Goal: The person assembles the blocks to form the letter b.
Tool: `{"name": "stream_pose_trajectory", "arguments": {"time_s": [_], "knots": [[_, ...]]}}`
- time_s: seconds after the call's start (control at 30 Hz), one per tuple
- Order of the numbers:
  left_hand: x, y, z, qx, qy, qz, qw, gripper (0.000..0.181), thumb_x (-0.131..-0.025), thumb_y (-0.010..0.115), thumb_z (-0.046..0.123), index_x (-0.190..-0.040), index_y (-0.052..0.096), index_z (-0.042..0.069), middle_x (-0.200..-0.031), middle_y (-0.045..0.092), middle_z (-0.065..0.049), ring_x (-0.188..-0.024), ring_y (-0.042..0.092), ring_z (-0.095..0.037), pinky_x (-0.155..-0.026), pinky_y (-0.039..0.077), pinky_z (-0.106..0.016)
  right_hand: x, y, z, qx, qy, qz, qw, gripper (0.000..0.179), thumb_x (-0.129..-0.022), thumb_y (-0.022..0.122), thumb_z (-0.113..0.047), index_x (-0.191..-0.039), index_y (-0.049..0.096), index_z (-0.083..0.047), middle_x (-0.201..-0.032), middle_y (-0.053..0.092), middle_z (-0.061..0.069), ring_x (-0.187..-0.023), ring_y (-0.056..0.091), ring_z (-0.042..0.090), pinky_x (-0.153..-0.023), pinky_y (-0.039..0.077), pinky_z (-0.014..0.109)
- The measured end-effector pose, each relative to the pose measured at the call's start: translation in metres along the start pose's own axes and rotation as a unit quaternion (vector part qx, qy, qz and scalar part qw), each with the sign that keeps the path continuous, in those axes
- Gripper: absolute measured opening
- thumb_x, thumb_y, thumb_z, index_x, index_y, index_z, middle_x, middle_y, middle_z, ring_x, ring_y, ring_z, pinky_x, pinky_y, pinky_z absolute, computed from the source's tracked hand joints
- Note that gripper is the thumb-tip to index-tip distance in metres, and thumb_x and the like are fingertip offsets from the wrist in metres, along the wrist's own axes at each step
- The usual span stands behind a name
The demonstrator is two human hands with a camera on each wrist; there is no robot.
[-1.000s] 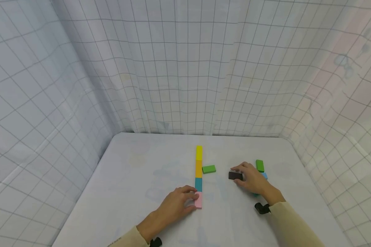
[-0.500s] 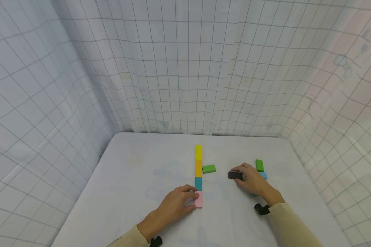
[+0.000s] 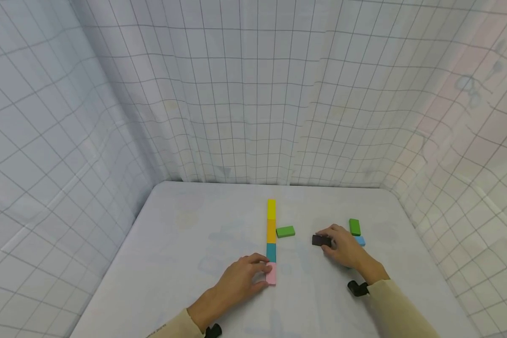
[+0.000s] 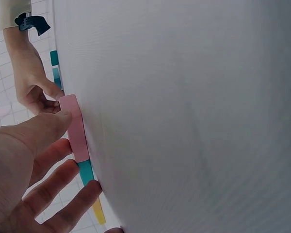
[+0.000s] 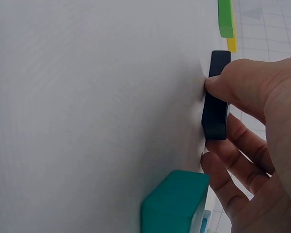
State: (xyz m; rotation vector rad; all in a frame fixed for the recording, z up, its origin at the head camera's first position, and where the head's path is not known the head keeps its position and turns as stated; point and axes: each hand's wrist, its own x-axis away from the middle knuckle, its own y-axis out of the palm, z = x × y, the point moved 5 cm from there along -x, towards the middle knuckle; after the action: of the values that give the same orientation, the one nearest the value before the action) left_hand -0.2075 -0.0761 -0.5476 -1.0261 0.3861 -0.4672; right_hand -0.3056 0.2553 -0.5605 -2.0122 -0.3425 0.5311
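Note:
A pink block [image 3: 271,274] forms the near end of a straight row, behind it a teal block [image 3: 271,252], an orange block [image 3: 271,231] and a yellow block [image 3: 272,209]. My left hand [image 3: 240,277] holds the pink block between thumb and fingers; in the left wrist view the thumb lies against the pink block [image 4: 74,128]. To the right, my right hand [image 3: 343,246] pinches a black block [image 3: 321,240] at the table surface. The right wrist view shows the thumb across the black block [image 5: 216,104], with fingers behind it.
A green block [image 3: 285,231] lies crosswise beside the orange one. Past my right hand are another green block [image 3: 355,226] and a light blue block [image 3: 360,241]. A teal block [image 5: 174,201] sits near the right fingers. Gridded white curtains [image 3: 253,94] surround the white table [image 3: 186,234].

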Motion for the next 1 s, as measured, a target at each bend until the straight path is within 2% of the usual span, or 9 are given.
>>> {"name": "stream_pose_trajectory", "arguments": {"time_s": [0.3, 0.53, 0.77, 1.0], "knots": [[0.0002, -0.0003, 0.0007, -0.002, -0.001, 0.005, 1.0000, 0.039, -0.100, 0.096, 0.026, -0.137, 0.088, 0.019, -0.146, 0.079, -0.003, -0.128, 0.079, -0.028, -0.112, 0.065, -0.064, -0.0011, -0.0004, -0.0011, 0.006, 0.012, -0.007, 0.9999, 0.039, -0.101, 0.089, -0.007, -0.138, 0.081, -0.011, -0.124, 0.077, 0.008, -0.113, 0.076, 0.029, -0.095, 0.065, 0.050], [0.0007, -0.0006, 0.0008, 0.000, -0.002, 0.007, 1.0000, 0.038, -0.100, 0.096, 0.025, -0.137, 0.088, 0.019, -0.146, 0.079, -0.003, -0.128, 0.079, -0.029, -0.113, 0.064, -0.066, -0.0018, 0.0005, -0.0016, -0.002, 0.016, -0.008, 0.9998, 0.038, -0.101, 0.089, -0.007, -0.138, 0.081, -0.010, -0.123, 0.077, 0.008, -0.111, 0.075, 0.028, -0.091, 0.064, 0.045], [0.0009, -0.0004, 0.0019, -0.003, -0.002, 0.002, 1.0000, 0.038, -0.100, 0.095, 0.026, -0.137, 0.088, 0.019, -0.146, 0.079, -0.002, -0.127, 0.078, -0.027, -0.112, 0.066, -0.059, -0.0034, 0.0029, -0.0041, -0.008, 0.024, -0.013, 0.9996, 0.039, -0.101, 0.089, -0.009, -0.140, 0.081, -0.011, -0.126, 0.077, 0.010, -0.111, 0.075, 0.029, -0.090, 0.064, 0.042], [0.0021, 0.0006, 0.0008, 0.000, -0.001, 0.007, 1.0000, 0.038, -0.101, 0.094, 0.026, -0.138, 0.088, 0.019, -0.147, 0.078, -0.002, -0.129, 0.078, -0.027, -0.111, 0.067, -0.058, -0.0078, 0.0049, -0.0068, -0.014, 0.036, -0.025, 0.9989, 0.042, -0.102, 0.089, -0.010, -0.143, 0.080, -0.012, -0.130, 0.077, 0.009, -0.114, 0.073, 0.024, -0.094, 0.064, 0.043]]}}
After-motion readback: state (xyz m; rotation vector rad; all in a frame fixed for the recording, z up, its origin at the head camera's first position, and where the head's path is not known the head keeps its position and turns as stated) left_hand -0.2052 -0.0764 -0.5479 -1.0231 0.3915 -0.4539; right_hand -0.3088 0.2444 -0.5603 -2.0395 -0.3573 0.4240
